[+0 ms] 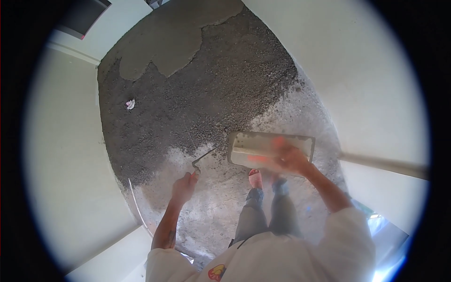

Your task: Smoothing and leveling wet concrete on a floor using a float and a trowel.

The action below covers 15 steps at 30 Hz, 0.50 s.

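My left hand [184, 188] is closed round the orange handle of a pointing trowel [206, 154], whose thin blade shows nearly edge-on and slants up to the right. On the right, my right hand [292, 159] grips a long rectangular finishing trowel [244, 146] by its orange handle. Wet grey residue rims that plate, which hangs above the floor in front of my feet. Ahead of both tools lies a dark, crumbly layer of mortar [202, 103] with a ragged near edge. Farther off, part of it is a smooth grey patch [162, 40].
Pale walls rise at the left [66, 141] and the right [366, 80]. A crumpled pinkish-white scrap [130, 104] lies on the mortar. Bare, dusty concrete [206, 211] is under my feet. A thin pale strip [135, 202] curves along the left wall's foot.
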Each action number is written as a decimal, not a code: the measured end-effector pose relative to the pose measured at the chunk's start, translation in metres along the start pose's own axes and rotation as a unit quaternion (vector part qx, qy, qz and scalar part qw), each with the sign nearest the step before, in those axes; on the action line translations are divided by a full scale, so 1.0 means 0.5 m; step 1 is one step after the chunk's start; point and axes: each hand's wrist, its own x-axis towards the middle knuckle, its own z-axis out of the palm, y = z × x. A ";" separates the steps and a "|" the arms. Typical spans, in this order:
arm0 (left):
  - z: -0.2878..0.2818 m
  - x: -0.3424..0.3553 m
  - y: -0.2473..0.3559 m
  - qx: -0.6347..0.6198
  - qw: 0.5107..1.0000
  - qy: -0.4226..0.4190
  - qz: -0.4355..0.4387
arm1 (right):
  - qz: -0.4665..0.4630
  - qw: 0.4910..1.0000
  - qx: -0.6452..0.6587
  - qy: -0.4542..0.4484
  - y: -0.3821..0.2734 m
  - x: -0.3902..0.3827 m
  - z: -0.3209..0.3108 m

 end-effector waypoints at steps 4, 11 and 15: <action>0.011 -0.027 0.038 -0.018 0.999 -0.024 -0.031 | 0.002 1.000 -0.017 0.002 -0.022 0.006 -0.009; 0.000 -0.010 0.041 0.043 0.999 0.000 0.006 | -0.034 0.999 0.035 0.010 -0.010 -0.001 0.022; -0.028 -0.016 0.012 0.073 0.997 0.012 0.032 | -0.045 0.999 0.015 0.000 0.037 -0.014 0.035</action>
